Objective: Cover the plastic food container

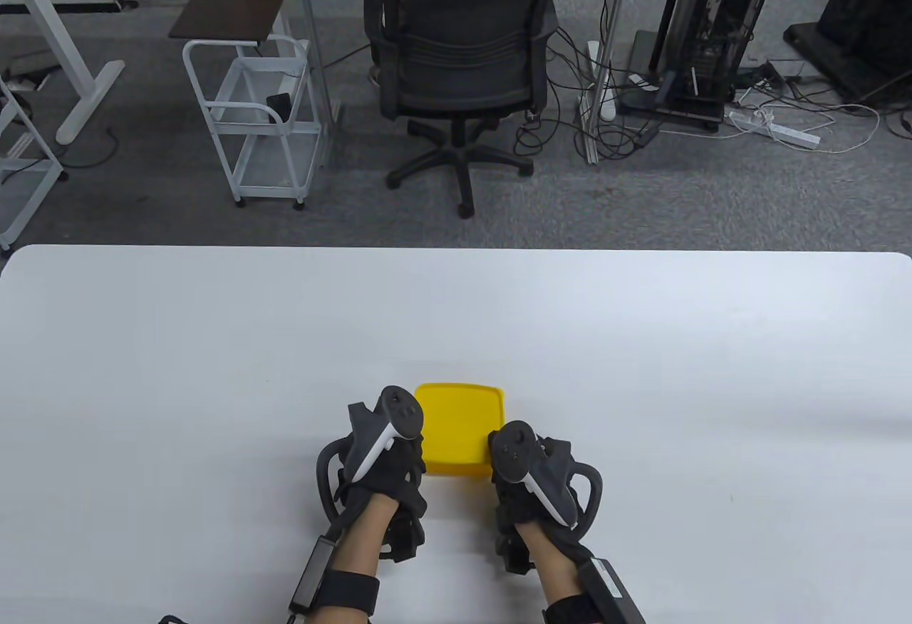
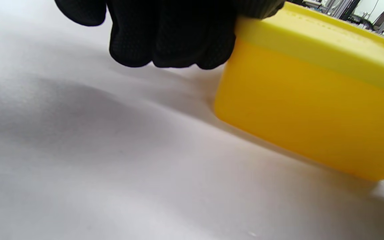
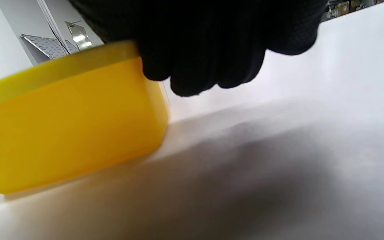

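Observation:
A yellow plastic food container [image 1: 456, 469] stands near the table's front edge with its yellow lid [image 1: 459, 424] lying on top. My left hand [image 1: 406, 453] is at its left side and my right hand [image 1: 499, 467] at its right side. In the left wrist view my curled gloved fingers [image 2: 165, 50] touch the lid's [image 2: 322, 43] corner above the container wall [image 2: 305, 123]. In the right wrist view my fingers [image 3: 205, 66] lie over the lid's [image 3: 55, 70] edge and the container's [image 3: 68, 126] corner. The trackers hide my fingertips in the table view.
The white table [image 1: 214, 367] stretches wide to both sides and beyond the container. Past its far edge stand a black office chair [image 1: 459, 61], a white trolley [image 1: 249, 118] and a computer tower [image 1: 705, 40] on the grey carpet.

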`<state>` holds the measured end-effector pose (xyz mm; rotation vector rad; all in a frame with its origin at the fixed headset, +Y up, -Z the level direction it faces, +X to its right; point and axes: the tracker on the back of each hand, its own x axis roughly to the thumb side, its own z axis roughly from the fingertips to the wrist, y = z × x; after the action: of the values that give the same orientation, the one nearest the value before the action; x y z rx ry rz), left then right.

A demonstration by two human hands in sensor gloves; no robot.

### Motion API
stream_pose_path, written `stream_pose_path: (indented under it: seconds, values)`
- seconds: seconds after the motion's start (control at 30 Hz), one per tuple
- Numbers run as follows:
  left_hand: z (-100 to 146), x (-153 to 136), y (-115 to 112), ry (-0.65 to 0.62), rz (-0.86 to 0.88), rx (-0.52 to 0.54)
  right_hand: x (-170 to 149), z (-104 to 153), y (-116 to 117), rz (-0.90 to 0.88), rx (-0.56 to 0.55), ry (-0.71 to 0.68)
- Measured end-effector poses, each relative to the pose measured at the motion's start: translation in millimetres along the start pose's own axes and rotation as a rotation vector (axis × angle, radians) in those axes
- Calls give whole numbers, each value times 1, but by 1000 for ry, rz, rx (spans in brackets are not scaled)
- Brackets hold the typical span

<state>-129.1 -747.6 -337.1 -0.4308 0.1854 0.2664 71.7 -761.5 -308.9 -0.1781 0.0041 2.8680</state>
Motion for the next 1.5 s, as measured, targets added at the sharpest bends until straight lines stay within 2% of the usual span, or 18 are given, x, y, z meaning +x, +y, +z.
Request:
stream_pose_path:
  seconds: [0.07,0.13,0.23,0.4,0.5,0.57,0.6,0.7,0.8,0.93,1.03,1.5]
  values:
    - [1,-1,2,-9,3,10,1,2,2,31,-37,-5]
    - [6,4,5,26,-40,-1,2,7,0,111,-128,-6]
    - [24,10,16,49,-99,71,-2,12,-14,140,-220,-40]
    - [67,5,40,-167,-61,263,-23,24,-40,173,-242,-175]
    - [82,-12,43,-335,-129,362,-40,23,-52,214,-257,-145]
    - [85,-28,40,-341,-198,405,-50,20,-54,181,-250,-127]
    - [83,-35,39,-336,-225,406,-53,19,-54,162,-227,-130]
    - [63,-56,31,-298,-258,275,-64,14,-45,118,-87,-137]
    - [50,-63,23,-263,-297,163,-68,10,-37,152,52,-138]
    - [45,-66,16,-272,-297,118,-69,9,-29,172,122,-160]
    - [44,-69,12,-269,-287,122,-65,9,-24,184,157,-170]
    - [40,-80,11,-250,-206,122,-62,9,-21,220,157,-165]
